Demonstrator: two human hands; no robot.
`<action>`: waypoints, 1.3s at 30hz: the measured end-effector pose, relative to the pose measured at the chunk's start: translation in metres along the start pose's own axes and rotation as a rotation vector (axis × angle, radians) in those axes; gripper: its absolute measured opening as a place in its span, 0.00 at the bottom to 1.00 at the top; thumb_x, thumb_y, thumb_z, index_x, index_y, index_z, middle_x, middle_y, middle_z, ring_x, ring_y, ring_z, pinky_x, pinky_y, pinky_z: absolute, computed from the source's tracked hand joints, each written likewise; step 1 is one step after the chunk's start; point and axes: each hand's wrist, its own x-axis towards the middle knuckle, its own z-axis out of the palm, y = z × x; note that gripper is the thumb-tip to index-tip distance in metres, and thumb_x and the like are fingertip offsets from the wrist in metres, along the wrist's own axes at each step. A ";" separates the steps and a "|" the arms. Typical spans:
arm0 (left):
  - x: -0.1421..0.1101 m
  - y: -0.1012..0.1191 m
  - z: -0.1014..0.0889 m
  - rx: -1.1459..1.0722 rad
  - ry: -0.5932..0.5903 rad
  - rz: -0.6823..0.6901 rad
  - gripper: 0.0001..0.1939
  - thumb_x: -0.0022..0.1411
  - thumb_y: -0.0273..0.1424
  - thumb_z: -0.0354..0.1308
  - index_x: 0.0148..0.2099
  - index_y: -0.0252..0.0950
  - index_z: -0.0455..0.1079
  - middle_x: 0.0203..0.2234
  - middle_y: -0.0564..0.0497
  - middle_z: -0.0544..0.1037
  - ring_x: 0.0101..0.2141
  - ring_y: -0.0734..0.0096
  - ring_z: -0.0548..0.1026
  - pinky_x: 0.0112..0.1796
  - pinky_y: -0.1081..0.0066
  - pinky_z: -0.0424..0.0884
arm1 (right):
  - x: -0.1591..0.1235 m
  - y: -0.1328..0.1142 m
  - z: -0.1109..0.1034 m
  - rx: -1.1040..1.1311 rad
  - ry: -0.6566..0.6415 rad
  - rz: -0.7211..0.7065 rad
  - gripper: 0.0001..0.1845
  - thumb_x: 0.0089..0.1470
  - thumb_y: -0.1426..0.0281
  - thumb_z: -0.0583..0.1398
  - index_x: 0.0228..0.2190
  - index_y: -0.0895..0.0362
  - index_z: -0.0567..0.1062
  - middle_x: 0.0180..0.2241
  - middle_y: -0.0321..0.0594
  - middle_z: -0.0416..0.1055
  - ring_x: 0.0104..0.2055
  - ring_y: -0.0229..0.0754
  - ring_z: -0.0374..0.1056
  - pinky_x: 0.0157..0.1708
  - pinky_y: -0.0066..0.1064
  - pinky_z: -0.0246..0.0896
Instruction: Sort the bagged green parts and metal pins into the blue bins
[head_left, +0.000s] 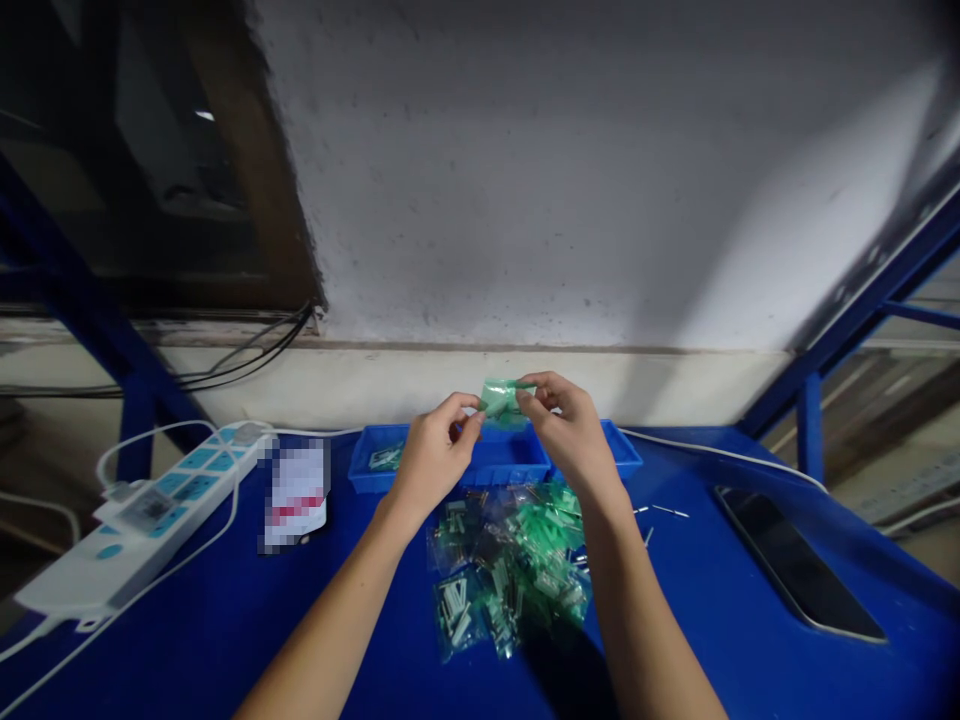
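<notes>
A small green clear plastic bag (498,398) is held up between my two hands, above the blue trays. My left hand (439,440) pinches its left edge between thumb and fingertips. On the other side, my right hand (564,420) is closed on the bag's right edge. What lies inside the bag is hard to make out. Behind and below it stands a blue plastic tray (517,474), and a small clear packet (385,457) lies in the tray's left part. Between my forearms, a pile of green-tinted plastic packets (525,560) with small white and metal pieces covers the blue table.
A white power strip (187,490) with plugs and white cables lies at the left, beside a blurred pale item (297,490). A dark phone (799,560) rests at the right. Loose thin metal pins (670,511) lie near my right forearm. A wall rises behind the table (675,620).
</notes>
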 end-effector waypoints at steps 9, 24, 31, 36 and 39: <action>0.005 -0.007 -0.002 -0.346 -0.094 -0.324 0.22 0.59 0.49 0.48 0.35 0.34 0.70 0.21 0.52 0.71 0.20 0.75 0.64 0.21 0.76 0.56 | -0.007 -0.016 0.000 0.099 0.033 -0.063 0.09 0.51 0.65 0.58 0.31 0.58 0.72 0.22 0.34 0.67 0.24 0.34 0.62 0.25 0.27 0.57; 0.004 0.005 -0.013 -0.465 0.303 -0.103 0.07 0.57 0.35 0.57 0.34 0.36 0.68 0.20 0.55 0.67 0.23 0.77 0.66 0.24 0.77 0.60 | -0.015 -0.025 0.013 0.020 -0.031 -0.128 0.12 0.53 0.69 0.54 0.35 0.55 0.77 0.33 0.41 0.73 0.36 0.42 0.67 0.33 0.33 0.60; -0.005 0.012 -0.013 0.181 0.308 0.474 0.08 0.60 0.26 0.53 0.38 0.39 0.73 0.32 0.50 0.74 0.35 0.70 0.71 0.38 0.70 0.67 | -0.014 -0.019 0.019 0.092 -0.031 0.033 0.25 0.58 0.53 0.48 0.27 0.56 0.75 0.28 0.41 0.70 0.33 0.41 0.65 0.33 0.33 0.58; -0.003 0.012 -0.010 0.132 0.229 0.440 0.09 0.60 0.26 0.52 0.39 0.38 0.73 0.35 0.48 0.74 0.38 0.69 0.71 0.39 0.70 0.68 | -0.013 -0.022 0.015 0.164 -0.067 0.034 0.24 0.56 0.53 0.51 0.21 0.57 0.71 0.20 0.36 0.64 0.26 0.37 0.61 0.29 0.30 0.56; -0.002 0.016 -0.013 -0.019 0.115 0.260 0.10 0.61 0.29 0.51 0.41 0.37 0.72 0.38 0.48 0.75 0.39 0.68 0.72 0.36 0.72 0.68 | -0.015 -0.029 0.015 0.137 -0.084 -0.028 0.17 0.54 0.56 0.55 0.28 0.57 0.74 0.24 0.37 0.67 0.28 0.37 0.62 0.28 0.29 0.56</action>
